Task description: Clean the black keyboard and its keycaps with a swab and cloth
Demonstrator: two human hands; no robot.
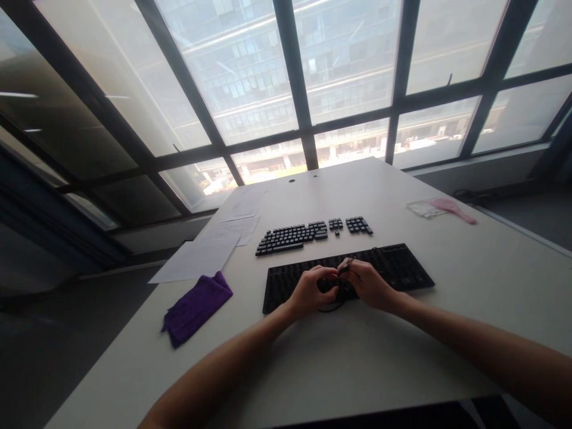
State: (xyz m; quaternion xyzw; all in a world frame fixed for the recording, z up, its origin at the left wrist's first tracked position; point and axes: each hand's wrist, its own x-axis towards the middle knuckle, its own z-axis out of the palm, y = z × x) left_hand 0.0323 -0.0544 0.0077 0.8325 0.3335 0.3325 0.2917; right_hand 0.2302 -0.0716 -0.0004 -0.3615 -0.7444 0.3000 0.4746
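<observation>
A black keyboard base point(397, 269) with its keycaps off lies on the white table point(469, 298) in front of me. The removed black keycaps point(308, 233) are laid out in rows just behind it. Both hands rest on the keyboard's front middle. My left hand point(310, 290) is curled, fingers closed around a small dark object. My right hand point(369, 283) pinches a thin tool whose tip point(347, 265) pokes up between the hands. A dark loop, maybe a wire puller, shows under the hands at the front edge.
A purple cloth point(196, 307) lies at the left. Sheets of paper point(210, 250) sit behind it. A pink brush point(451, 208) on a clear bag lies at the far right. Large windows stand beyond the table's far edge.
</observation>
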